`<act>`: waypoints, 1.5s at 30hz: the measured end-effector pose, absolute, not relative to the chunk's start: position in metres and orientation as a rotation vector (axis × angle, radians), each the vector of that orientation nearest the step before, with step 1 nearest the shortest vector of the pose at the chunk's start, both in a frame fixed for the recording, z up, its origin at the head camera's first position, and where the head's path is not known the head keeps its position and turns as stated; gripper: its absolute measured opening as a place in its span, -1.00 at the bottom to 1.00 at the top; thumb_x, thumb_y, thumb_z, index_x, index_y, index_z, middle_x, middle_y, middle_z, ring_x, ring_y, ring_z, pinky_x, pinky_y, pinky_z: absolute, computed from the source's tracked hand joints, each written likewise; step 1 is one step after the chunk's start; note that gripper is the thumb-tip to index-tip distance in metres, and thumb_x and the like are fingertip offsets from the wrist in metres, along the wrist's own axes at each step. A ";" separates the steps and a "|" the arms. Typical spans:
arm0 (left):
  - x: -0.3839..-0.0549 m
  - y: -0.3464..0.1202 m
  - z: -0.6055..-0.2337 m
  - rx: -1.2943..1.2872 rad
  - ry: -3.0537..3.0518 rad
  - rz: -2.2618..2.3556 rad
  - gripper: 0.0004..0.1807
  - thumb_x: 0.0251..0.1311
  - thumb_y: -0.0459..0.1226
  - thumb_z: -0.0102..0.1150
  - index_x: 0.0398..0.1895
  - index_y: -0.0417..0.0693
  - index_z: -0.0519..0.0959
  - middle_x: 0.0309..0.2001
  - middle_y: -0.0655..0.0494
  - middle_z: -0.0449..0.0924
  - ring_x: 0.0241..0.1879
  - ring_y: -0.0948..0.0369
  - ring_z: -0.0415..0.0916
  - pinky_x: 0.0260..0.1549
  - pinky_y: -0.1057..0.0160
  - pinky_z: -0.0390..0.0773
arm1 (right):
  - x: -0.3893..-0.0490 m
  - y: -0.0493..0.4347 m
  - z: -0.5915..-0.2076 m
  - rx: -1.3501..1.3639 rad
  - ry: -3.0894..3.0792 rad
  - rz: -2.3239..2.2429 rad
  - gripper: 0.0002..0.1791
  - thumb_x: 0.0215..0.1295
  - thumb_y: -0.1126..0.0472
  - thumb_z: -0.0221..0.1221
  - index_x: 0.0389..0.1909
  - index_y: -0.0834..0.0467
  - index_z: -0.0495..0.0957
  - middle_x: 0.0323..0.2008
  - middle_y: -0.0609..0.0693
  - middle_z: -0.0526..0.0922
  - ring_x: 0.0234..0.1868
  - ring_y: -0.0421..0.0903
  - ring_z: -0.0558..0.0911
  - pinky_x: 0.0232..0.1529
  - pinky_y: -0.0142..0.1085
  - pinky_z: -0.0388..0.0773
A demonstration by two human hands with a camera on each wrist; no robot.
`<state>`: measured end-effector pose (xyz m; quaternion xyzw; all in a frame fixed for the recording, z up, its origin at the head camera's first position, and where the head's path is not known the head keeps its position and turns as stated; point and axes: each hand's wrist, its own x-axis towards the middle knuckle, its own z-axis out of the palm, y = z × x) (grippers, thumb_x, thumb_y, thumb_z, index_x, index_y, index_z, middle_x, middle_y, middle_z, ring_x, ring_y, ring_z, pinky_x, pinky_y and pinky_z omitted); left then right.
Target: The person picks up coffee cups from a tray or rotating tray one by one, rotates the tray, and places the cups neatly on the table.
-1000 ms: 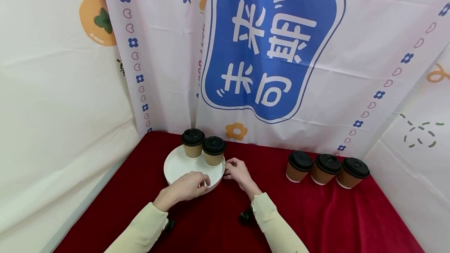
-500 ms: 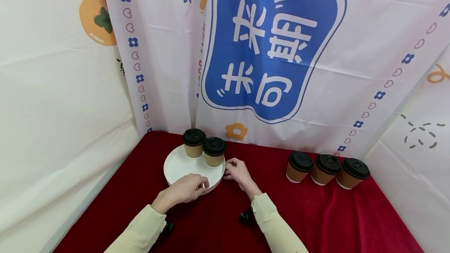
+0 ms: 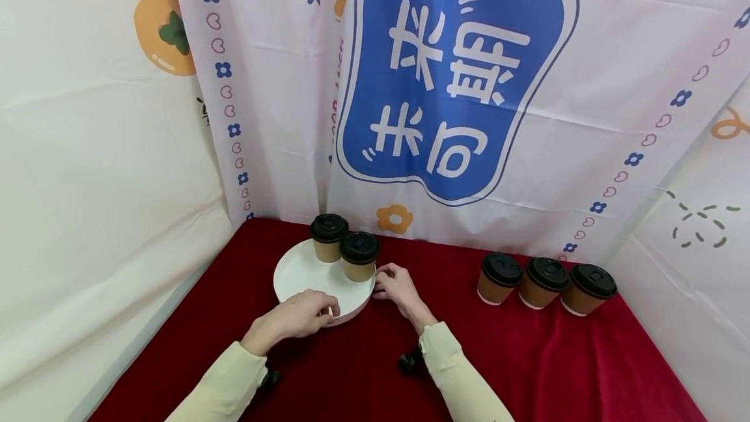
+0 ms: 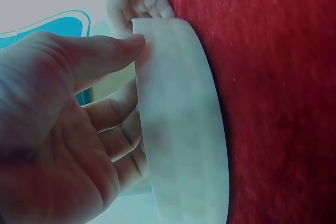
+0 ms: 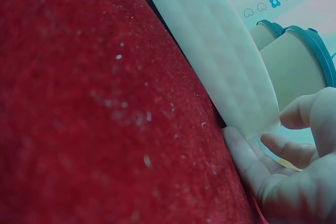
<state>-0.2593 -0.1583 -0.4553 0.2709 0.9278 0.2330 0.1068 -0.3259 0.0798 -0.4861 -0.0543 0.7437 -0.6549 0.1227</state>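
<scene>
Left hand [image 3: 295, 313] and right hand [image 3: 400, 288] grip the round white tray [image 3: 299, 277]; two black-lidded brown cups [image 3: 359, 260] stand inside, three others [image 3: 545, 282] seem left.

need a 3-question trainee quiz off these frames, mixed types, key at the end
1. Count: how many black-lidded cups stand on the white tray, and how many on the red cloth?
2. True or false: the right hand touches the tray's edge.
3. Multiple choice: in the head view, where is the left hand?
a) at the tray's far edge
b) at the tray's near edge
c) beside the row of cups on the right

Key:
1. Two on the tray; three on the cloth.
2. True; the right wrist view shows the contact.
3. b
</scene>
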 end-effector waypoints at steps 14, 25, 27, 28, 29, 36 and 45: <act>-0.259 -0.175 -0.453 0.780 2.691 0.683 -0.86 0.36 -0.29 0.11 -0.20 0.10 0.66 -0.40 0.28 0.54 -0.48 0.31 0.39 -0.44 0.34 0.43 | -0.321 0.080 -0.484 -0.162 2.148 -1.943 -0.66 0.42 0.29 -0.03 0.09 0.40 0.46 -0.10 0.32 0.62 -0.17 0.05 0.70 -0.09 -0.05 0.69; -0.263 -0.153 -0.453 0.871 2.852 0.727 -0.84 0.34 -0.14 0.16 -0.16 0.02 0.64 -0.33 0.24 0.60 -0.36 0.34 0.48 -0.35 0.32 0.50 | -0.320 0.080 -0.486 -0.151 2.156 -1.948 -0.66 0.42 0.28 -0.02 0.09 0.40 0.46 -0.10 0.31 0.62 -0.19 0.04 0.70 -0.08 -0.04 0.68; -0.264 -0.148 -0.453 0.890 2.857 0.719 -0.85 0.34 -0.15 0.17 -0.16 0.02 0.64 -0.33 0.23 0.61 -0.35 0.33 0.49 -0.34 0.31 0.50 | -0.319 0.080 -0.485 -0.150 2.157 -1.949 -0.67 0.42 0.28 -0.02 0.08 0.39 0.47 -0.11 0.30 0.63 -0.21 0.01 0.69 -0.09 -0.05 0.69; -0.264 -0.145 -0.453 0.900 2.851 0.719 -0.85 0.33 -0.16 0.18 -0.17 0.01 0.64 -0.33 0.22 0.61 -0.35 0.33 0.49 -0.34 0.30 0.50 | -0.319 0.080 -0.485 -0.150 2.158 -1.949 -0.67 0.42 0.28 -0.02 0.07 0.39 0.47 -0.12 0.30 0.63 -0.21 0.00 0.69 -0.09 -0.05 0.69; -0.265 -0.143 -0.454 0.908 2.845 0.713 -0.87 0.33 -0.17 0.18 -0.18 0.01 0.64 -0.33 0.22 0.61 -0.36 0.33 0.48 -0.35 0.30 0.50 | -0.319 0.080 -0.484 -0.150 2.161 -1.948 -0.67 0.42 0.28 -0.02 0.07 0.39 0.47 -0.12 0.30 0.63 -0.21 0.00 0.69 -0.09 -0.05 0.69; -0.264 -0.133 -0.459 0.924 2.836 0.647 -0.92 0.33 -0.30 0.14 -0.22 -0.03 0.63 -0.36 0.24 0.59 -0.42 0.36 0.41 -0.39 0.34 0.46 | -0.317 0.079 -0.481 -0.165 2.169 -1.948 -0.68 0.42 0.29 -0.03 0.07 0.41 0.46 -0.14 0.27 0.64 -0.21 0.01 0.70 -0.10 -0.05 0.69; -0.262 -0.134 -0.460 0.872 2.820 0.643 -0.88 0.36 -0.28 0.11 -0.14 -0.01 0.63 -0.35 0.26 0.59 -0.44 0.36 0.40 -0.41 0.36 0.45 | -0.331 0.079 -0.498 -0.144 2.153 -1.957 -0.69 0.43 0.27 -0.02 0.04 0.38 0.49 -0.12 0.31 0.64 -0.20 0.04 0.71 -0.09 -0.02 0.68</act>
